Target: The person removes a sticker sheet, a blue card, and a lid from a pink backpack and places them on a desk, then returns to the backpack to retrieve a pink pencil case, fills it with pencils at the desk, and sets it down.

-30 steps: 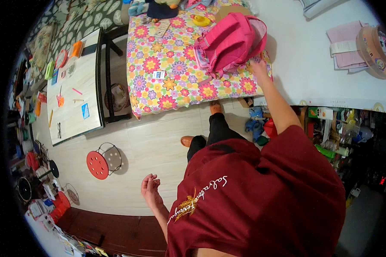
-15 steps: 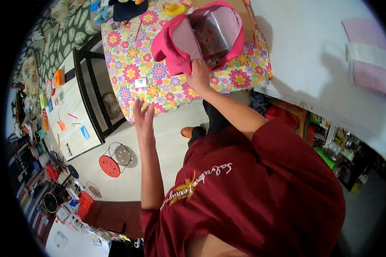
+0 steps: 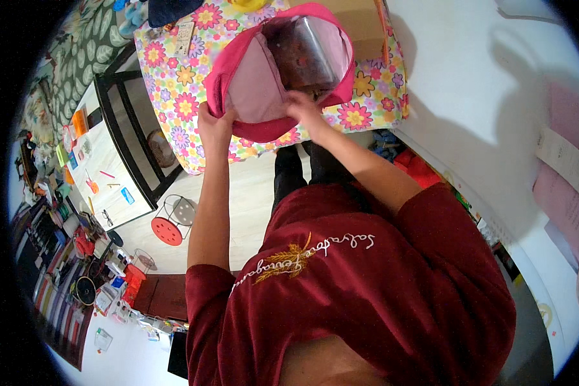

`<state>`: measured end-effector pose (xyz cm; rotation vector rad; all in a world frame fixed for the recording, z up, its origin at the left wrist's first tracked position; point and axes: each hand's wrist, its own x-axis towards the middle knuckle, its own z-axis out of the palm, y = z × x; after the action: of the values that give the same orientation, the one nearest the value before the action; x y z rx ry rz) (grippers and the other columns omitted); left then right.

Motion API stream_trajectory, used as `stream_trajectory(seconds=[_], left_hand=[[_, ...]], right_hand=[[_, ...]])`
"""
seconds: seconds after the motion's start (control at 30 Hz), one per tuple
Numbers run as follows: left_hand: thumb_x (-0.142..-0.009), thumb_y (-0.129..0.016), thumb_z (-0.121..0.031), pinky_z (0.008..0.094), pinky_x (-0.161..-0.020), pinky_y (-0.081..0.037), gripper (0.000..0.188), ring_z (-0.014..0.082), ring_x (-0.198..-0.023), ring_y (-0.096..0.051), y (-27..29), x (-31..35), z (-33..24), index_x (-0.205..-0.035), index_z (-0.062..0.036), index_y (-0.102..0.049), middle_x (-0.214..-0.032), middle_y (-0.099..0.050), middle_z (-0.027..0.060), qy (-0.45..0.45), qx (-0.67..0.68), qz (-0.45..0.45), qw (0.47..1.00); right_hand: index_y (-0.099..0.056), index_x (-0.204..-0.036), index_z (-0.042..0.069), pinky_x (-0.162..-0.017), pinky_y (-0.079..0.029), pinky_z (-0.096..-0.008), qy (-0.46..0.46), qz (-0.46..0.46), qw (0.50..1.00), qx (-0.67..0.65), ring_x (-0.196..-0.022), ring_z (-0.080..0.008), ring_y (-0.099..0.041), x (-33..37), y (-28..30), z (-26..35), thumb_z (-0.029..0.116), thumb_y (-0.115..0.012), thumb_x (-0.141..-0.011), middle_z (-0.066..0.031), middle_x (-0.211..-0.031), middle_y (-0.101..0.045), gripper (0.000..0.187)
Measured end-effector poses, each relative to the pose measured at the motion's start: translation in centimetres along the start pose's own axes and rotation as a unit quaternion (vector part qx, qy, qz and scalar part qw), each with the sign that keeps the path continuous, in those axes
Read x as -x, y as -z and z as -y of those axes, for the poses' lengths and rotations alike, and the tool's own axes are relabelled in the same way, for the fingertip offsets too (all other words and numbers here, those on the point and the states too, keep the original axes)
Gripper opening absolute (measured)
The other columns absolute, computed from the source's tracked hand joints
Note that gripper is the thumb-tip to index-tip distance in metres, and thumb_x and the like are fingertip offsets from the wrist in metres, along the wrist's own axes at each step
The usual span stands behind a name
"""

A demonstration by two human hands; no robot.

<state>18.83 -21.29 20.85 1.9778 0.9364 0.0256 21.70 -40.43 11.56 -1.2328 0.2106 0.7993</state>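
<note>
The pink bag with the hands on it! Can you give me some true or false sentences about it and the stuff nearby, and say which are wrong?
1. The pink backpack is open. True.
2. Only one hand touches it. False: the left hand and the right hand are both on it.
3. The cloth underneath is plain green. False: the cloth has colourful flowers.
4. Eyeglasses lie on the pale table. True.
5. The round seat nearby is blue. False: the stool has a red seat.

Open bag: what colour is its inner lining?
The lining is pale pink, best seen in head view.
</note>
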Motion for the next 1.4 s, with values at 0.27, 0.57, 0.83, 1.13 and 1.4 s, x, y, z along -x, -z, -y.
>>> stream_trajectory(seconds=[0.27,0.57,0.83,1.13,1.4], left_hand=[[-0.064,-0.061,-0.008,0.0260,-0.064,-0.045,0.028,0.0136,-0.068,-0.055,-0.8,0.9,-2.0,-0.088,0.0061,-0.057,-0.077,-0.061,0.0081,0.039,0.100,0.085,0.991],[-0.068,-0.062,-0.006,0.0253,-0.065,-0.045,0.028,0.0119,-0.070,-0.055,2.6,-1.4,-1.0,-0.093,0.0055,-0.057,-0.081,-0.061,0.0066,0.037,0.092,0.143,0.985],[-0.069,-0.064,-0.010,0.0259,-0.066,-0.045,0.026,0.0121,-0.069,-0.054,2.6,-1.7,-0.1,-0.090,0.0043,-0.057,-0.078,-0.061,0.0073,-0.004,0.095,0.157,0.983],[-0.068,-0.064,-0.010,0.0267,-0.065,-0.045,0.026,0.0115,-0.069,-0.055,3.7,-2.1,2.2,-0.090,0.0034,-0.057,-0.076,-0.061,0.0083,0.018,0.139,0.160,0.977],[-0.067,-0.066,-0.011,0.0277,-0.062,-0.046,0.027,0.0133,-0.065,-0.057,5.0,-3.3,2.2,-0.088,0.0037,-0.057,-0.073,-0.062,0.0083,0.004,0.146,0.127,0.981]], right_hand=[[-0.051,-0.085,0.006,-0.074,-0.044,-0.0461,-0.146,-0.372,0.829,-0.392,-0.079,-0.0293,-0.052,-13.2,11.0,-6.7,0.015,-0.049,-0.071,-0.0107,-0.090,-0.054,0.017],[-0.048,-0.113,0.002,-0.087,-0.042,-0.0374,0.012,-0.163,0.978,0.127,-0.099,-0.0287,-0.053,-4.8,1.4,-3.1,0.005,-0.053,-0.068,-0.0153,-0.106,-0.053,0.046],[-0.063,-0.097,0.008,-0.090,-0.041,-0.0377,0.069,0.136,0.877,0.456,-0.101,-0.0301,-0.055,-8.3,0.7,-1.8,0.005,-0.054,-0.073,-0.0151,-0.108,-0.059,0.026],[-0.049,-0.122,0.004,-0.092,-0.039,-0.0357,0.019,-0.049,0.995,0.089,-0.108,-0.0251,-0.050,-15.3,1.7,-4.9,0.051,-0.041,-0.089,-0.0125,-0.117,-0.054,0.057],[-0.047,-0.125,0.010,-0.091,-0.040,-0.0351,-0.066,0.072,0.972,0.212,-0.111,-0.0205,-0.048,-15.6,-0.3,-5.3,0.036,-0.055,-0.085,-0.0063,-0.123,-0.051,0.049]])
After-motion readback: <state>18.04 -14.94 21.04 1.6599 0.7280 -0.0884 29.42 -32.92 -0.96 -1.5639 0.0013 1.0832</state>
